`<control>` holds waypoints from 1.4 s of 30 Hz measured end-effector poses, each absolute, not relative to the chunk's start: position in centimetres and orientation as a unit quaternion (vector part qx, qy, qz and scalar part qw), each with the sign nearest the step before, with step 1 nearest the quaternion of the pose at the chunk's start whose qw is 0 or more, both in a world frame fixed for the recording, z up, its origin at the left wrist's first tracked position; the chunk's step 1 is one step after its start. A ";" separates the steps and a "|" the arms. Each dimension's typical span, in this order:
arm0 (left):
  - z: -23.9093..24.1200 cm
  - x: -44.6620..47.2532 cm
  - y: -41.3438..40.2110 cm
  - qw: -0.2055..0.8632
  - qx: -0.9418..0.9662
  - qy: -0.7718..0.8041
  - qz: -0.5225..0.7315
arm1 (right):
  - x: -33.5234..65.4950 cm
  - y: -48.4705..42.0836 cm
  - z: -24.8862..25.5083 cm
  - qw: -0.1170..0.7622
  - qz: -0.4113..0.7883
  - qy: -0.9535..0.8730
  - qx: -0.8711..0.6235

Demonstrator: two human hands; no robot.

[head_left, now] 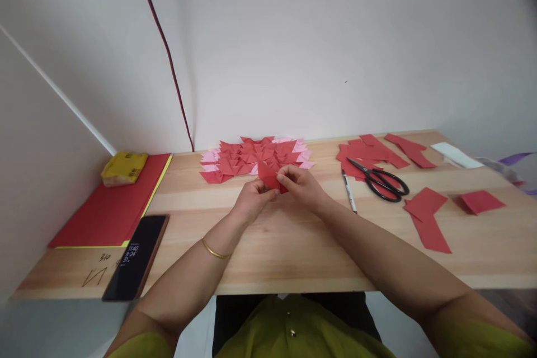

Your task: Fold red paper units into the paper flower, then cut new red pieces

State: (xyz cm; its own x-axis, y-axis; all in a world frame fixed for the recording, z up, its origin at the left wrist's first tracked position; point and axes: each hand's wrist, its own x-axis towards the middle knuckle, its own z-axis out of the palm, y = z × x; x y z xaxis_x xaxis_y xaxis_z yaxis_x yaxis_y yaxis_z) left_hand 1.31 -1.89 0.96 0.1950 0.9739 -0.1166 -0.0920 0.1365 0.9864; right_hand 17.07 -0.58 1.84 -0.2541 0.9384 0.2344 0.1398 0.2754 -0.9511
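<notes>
A small piece of folded red paper [268, 174] is held up between my two hands above the middle of the table. My left hand [254, 199] pinches its lower left part, thumb in front. On the other side, my right hand [298, 183] grips the right edge between thumb and fingers. Parts of the paper are hidden behind the fingers. Just beyond lies a spread of folded red paper pieces [235, 159], with folded pink pieces [304, 152] along its sides, close to the wall.
To the right are black-handled scissors [384, 183], a marker pen [349, 191], red paper scraps [428, 218] and a white strip [456, 155]. At left lie a phone [136, 257], red sheets [104, 215] and a yellow packet [125, 168]. The wooden table [293, 268] meets the wall behind.
</notes>
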 end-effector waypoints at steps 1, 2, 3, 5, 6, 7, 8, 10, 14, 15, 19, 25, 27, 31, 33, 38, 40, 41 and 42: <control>0.7 1.3 -1.9 0.599 0.488 0.457 0.441 | 17.1 -0.6 1.9 0.453 0.442 -0.658 -0.408; 0.5 1.3 -1.8 0.594 0.492 0.460 0.440 | 17.1 -0.6 1.9 0.453 0.442 -0.659 -0.407; 0.3 1.2 -1.8 0.588 0.496 0.464 0.439 | 17.1 -0.6 1.9 0.454 0.439 -0.660 -0.407; 0.0 1.2 -1.8 0.574 0.504 0.472 0.439 | 17.1 -0.6 1.9 0.453 0.430 -0.664 -0.411; 0.0 1.2 -1.8 0.569 0.507 0.474 0.441 | 17.1 -0.6 1.9 0.452 0.427 -0.665 -0.413; 0.0 1.2 -1.8 0.568 0.508 0.474 0.441 | 17.1 -0.6 2.0 0.450 0.427 -0.666 -0.414; 0.0 1.2 -1.8 0.570 0.507 0.473 0.440 | 17.1 -0.6 2.0 0.447 0.431 -0.666 -0.414; 0.3 1.2 -1.8 0.586 0.496 0.465 0.441 | 17.2 -0.5 2.1 0.438 0.445 -0.666 -0.409; 0.8 1.1 -1.7 0.644 0.432 0.423 0.468 | 17.4 -0.4 2.1 0.426 0.455 -0.666 -0.409; 0.8 1.0 -1.6 0.649 0.425 0.417 0.474 | 17.4 -0.3 2.1 0.424 0.456 -0.666 -0.410; 0.8 0.8 -1.4 0.626 0.432 0.437 0.480 | 17.6 -0.2 1.9 0.413 0.466 -0.664 -0.414; 0.8 0.7 -1.3 0.606 0.422 0.457 0.495 | 17.8 0.0 1.5 0.430 0.477 -0.628 -0.439; 0.8 0.7 -1.3 0.609 0.421 0.454 0.496 | 17.8 0.0 1.5 0.431 0.473 -0.631 -0.438; 0.9 0.7 -1.3 0.606 0.426 0.449 0.499 | 17.7 -0.1 1.8 0.414 0.467 -0.654 -0.427; 0.8 0.8 -1.3 0.607 0.427 0.449 0.498 | 17.7 -0.2 2.1 0.410 0.452 -0.669 -0.425; 0.7 0.8 -1.3 0.600 0.438 0.453 0.494 | 17.6 -0.5 2.5 0.403 0.434 -0.686 -0.423; 0.6 0.7 -1.4 0.586 0.451 0.463 0.488 | 17.4 -0.5 2.4 0.403 0.427 -0.690 -0.424; 0.6 0.7 -1.4 0.576 0.461 0.470 0.484 | 17.3 -0.5 2.3 0.404 0.424 -0.690 -0.425; 0.5 0.7 -1.4 0.563 0.473 0.478 0.480 | 17.3 -0.5 2.1 0.407 0.423 -0.689 -0.425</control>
